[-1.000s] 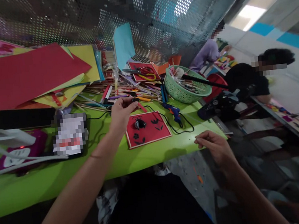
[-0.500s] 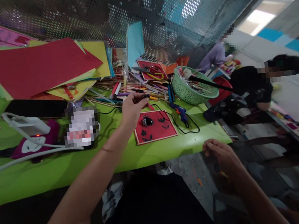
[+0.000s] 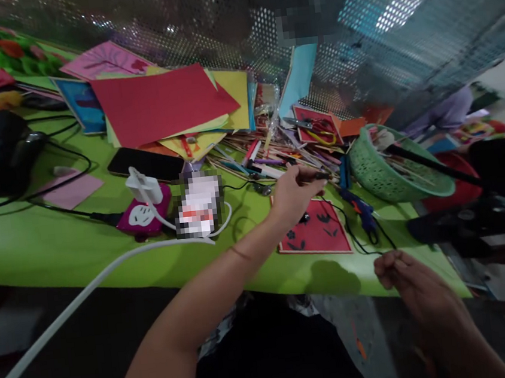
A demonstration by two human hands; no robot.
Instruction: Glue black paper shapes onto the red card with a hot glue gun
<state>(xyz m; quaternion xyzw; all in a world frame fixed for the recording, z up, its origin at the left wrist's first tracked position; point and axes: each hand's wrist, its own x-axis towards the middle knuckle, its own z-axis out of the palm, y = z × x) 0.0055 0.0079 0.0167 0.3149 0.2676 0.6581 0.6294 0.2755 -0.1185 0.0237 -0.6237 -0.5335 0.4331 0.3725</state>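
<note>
My left hand reaches out over the green table and pinches a small dark piece at its fingertips, just above a red card with black cut-out shapes on it. My right hand hovers at the table's near edge with its fingers curled loosely; nothing shows in it. A blue glue gun with a black cord lies right of the card.
A green basket of sticks stands at the right. Coloured paper sheets and a pile of sticks and pens lie behind. A black phone, a power strip with white cable and a black device sit left. A person sits far right.
The view has swung left, showing more of the table's left end. My left hand stays over the red card with its pinch; my right hand has drifted down toward the table edge.
</note>
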